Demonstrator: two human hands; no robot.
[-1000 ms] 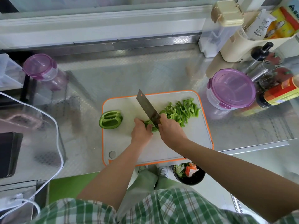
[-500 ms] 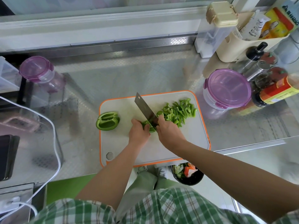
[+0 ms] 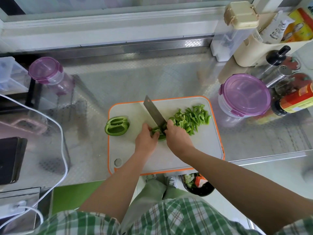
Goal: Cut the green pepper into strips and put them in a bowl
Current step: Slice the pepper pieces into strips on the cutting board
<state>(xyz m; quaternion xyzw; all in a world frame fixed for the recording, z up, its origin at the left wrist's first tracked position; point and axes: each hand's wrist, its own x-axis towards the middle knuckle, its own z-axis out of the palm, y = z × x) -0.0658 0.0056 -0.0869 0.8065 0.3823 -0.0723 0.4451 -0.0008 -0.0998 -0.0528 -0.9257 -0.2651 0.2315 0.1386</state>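
The pepper piece (image 3: 159, 134) being cut is glossy green and curved. It lies near the middle of the cutting board (image 3: 203, 146), pinned under the curled fingertips of the left hand (image 3: 146, 139). The right hand (image 3: 177, 136) is clenched around the handle of the knife (image 3: 155, 114), and the handle is hidden inside the fist. The broad rectangular steel blade slants away to the upper left, its edge down on the pepper piece just beside the left fingers.

To the right of the blade, the cut strips (image 3: 191, 119) form a loose heap of thin, hooked slivers on the board. At the board's left edge a pepper half (image 3: 116, 125) lies cut side up, with its pale ribs and hollow chambers showing.

The board is a white plastic slab with rounded corners and an orange rim. It rests on a worktop (image 3: 152, 78) of dimpled, reflective metal. On the right stands a round clear container (image 3: 244, 94) with a translucent purple clip lid, and a smaller purple-lidded jar (image 3: 46, 70) stands at the far left. Below the worktop's near edge is a dark bowl (image 3: 198, 185) of mixed vegetable pieces.
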